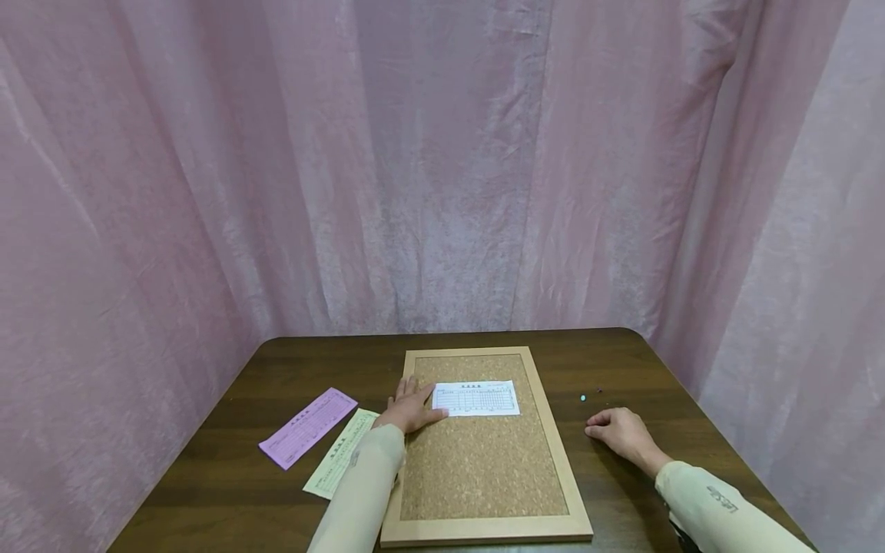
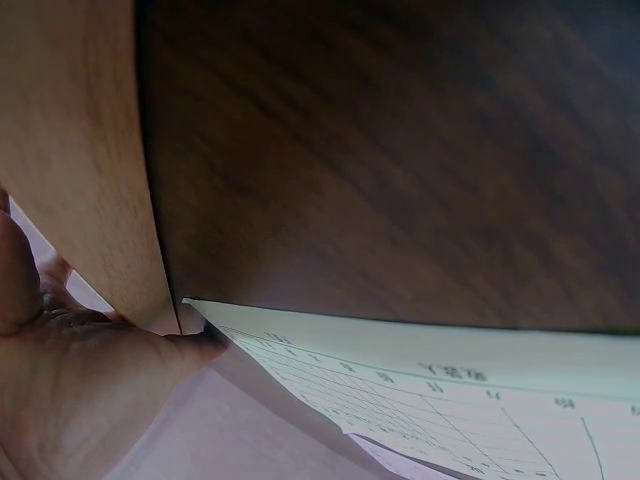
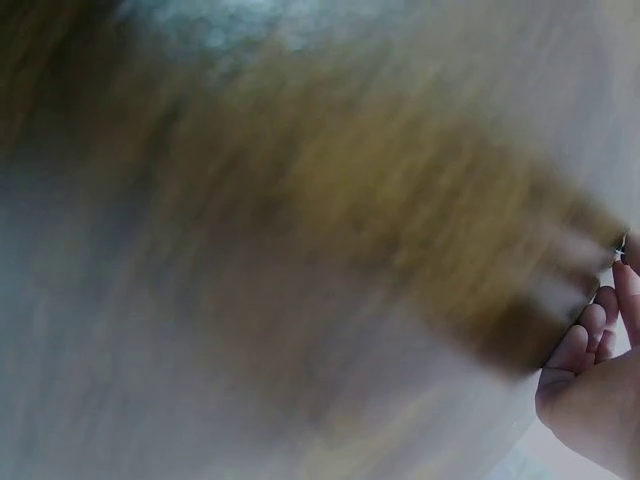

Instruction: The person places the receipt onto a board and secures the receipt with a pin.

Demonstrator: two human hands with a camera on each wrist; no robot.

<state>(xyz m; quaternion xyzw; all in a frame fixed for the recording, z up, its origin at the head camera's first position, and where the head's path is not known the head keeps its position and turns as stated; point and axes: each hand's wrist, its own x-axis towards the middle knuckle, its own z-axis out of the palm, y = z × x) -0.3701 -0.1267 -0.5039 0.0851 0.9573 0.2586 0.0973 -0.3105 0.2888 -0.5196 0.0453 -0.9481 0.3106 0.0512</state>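
A cork board (image 1: 484,468) in a light wooden frame lies on the dark table. On its upper half is a white printed slip (image 1: 475,399), lying crosswise. My left hand (image 1: 410,411) rests on the board's left side with fingers spread, thumb and fingertips touching the slip's left edge. To the right of the board, my right hand (image 1: 625,435) is above the table, thumb and index finger together. A tiny shiny pin (image 3: 620,250) shows between those fingertips in the right wrist view, its exact shape too small to tell.
Left of the board lie a purple slip (image 1: 308,428) and a pale green slip (image 1: 341,455), the green one partly behind my left forearm. A small turquoise pin (image 1: 583,398) and a dark one (image 1: 599,390) are on the table (image 1: 650,384) beyond my right hand. Pink curtains (image 1: 442,169) hang behind.
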